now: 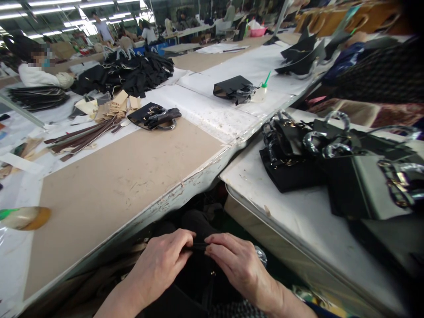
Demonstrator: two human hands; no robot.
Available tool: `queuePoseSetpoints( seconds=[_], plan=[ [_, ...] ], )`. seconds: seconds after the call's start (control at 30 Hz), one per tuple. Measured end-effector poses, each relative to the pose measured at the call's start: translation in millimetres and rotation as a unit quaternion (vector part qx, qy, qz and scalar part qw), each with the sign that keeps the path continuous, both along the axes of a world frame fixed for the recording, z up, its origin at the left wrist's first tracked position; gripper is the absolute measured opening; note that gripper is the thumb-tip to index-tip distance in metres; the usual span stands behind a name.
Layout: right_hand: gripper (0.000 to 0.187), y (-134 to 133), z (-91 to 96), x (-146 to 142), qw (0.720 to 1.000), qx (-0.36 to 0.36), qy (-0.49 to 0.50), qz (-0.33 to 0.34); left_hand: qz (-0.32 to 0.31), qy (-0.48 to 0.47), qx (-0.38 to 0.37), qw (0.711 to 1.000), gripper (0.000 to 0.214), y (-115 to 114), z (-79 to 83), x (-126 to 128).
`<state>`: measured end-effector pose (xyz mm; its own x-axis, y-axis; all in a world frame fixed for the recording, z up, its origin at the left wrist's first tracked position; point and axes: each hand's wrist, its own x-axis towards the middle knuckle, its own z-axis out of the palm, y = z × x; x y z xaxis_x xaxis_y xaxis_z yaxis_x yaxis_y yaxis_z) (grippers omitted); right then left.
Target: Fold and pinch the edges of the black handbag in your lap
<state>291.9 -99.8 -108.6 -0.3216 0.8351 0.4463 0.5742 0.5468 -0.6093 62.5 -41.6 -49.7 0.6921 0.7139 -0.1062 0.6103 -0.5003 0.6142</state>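
Note:
Low in the head view, my left hand (164, 256) and my right hand (236, 260) face each other over my lap. Both pinch the upper edge of a black handbag (195, 280), fingertips a short gap apart. A small gold-coloured fitting shows on the bag's dark front. Beside my right hand, a clear-wrapped handle (260, 255) sticks out. The bag's lower part blends into dark clothing, so its outline is hard to make out.
A brown-topped table (132, 176) lies ahead left, holding a black handbag (149, 115) and a glue bottle (26, 218). Several black bags (294, 163) crowd the right-hand table (265, 212). Another green-tipped bottle (260, 93) stands farther back. A person (36, 73) sits at far left.

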Motion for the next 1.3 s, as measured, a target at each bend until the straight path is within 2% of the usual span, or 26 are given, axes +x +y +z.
queuePoseSetpoints(
  seconds=[0.1, 0.2, 0.4, 0.87, 0.97, 1.1, 1.3],
  plan=[
    [0.013, -0.8, -0.7, 0.6, 1.000, 0.011, 0.022, 0.004, -0.002, -0.009, -0.004, 1.000, 0.024, -1.1, 0.1, -0.8],
    [0.011, -0.5, 1.5, 0.2, 0.999, 0.023, 0.038, 0.008, -0.011, -0.030, 0.028, 0.999, 0.017, -2.9, -3.7, -1.8],
    [0.009, -0.4, 8.5, -1.3, 1.000, -0.007, 0.022, 0.014, -0.011, -0.074, 0.067, 0.995, 0.016, -5.4, -7.8, -0.6],
    [0.018, 0.5, 8.9, -1.6, 0.995, -0.089, -0.013, 0.047, -0.027, -0.045, 0.036, 0.998, 0.016, -9.2, -20.1, -0.1],
    [0.020, -1.1, 9.8, -1.7, 0.992, -0.118, -0.015, 0.049, -0.007, -0.018, 0.005, 1.000, 0.018, -12.2, -15.0, 0.9],
    [0.017, -2.5, 14.9, -2.2, 0.987, -0.156, -0.004, 0.044, 0.052, 0.035, -0.047, 0.997, 0.019, -15.5, -2.4, 3.9],
    [0.009, 0.6, 19.9, 0.2, 0.966, -0.224, 0.127, 0.006, 0.146, 0.025, -0.099, 0.984, 0.021, -13.1, 4.8, 2.8]
  ],
)
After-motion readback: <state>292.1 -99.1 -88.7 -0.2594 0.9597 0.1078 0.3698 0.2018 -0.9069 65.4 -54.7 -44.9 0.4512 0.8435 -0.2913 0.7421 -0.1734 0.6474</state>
